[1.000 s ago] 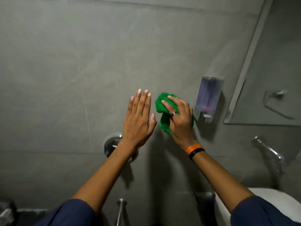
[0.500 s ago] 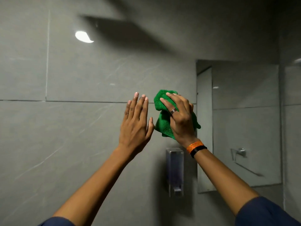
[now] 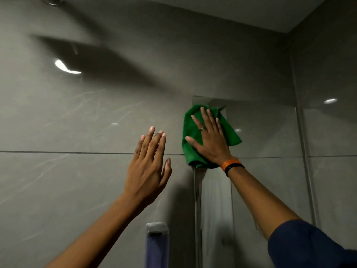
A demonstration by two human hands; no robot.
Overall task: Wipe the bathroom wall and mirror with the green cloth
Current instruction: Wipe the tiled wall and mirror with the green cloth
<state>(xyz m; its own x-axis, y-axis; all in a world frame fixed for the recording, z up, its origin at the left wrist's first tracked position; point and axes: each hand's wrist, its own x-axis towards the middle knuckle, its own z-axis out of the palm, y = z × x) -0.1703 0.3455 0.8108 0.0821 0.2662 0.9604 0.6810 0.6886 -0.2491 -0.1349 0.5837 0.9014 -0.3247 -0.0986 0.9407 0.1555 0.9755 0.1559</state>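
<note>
My right hand (image 3: 211, 141) is flat on the green cloth (image 3: 193, 132), fingers spread, palm pressing it against the top left corner of the mirror (image 3: 260, 171); no closed grip there, just an open hand pinning the cloth to the glass. The cloth is bunched, spilling out past my fingertips and to the right of my palm, with its lower edge sitting just over the mirror's left frame. There's a ring on that hand and an orange wristband (image 3: 230, 163) with a black band beside it. My left hand (image 3: 149, 167) is up beside it, open wide and holding nothing, fingers pointing up in front of the grey tiled wall (image 3: 77, 180). Below, between my forearms, the top of a soap dispenser (image 3: 156, 242) shows on the wall.
</note>
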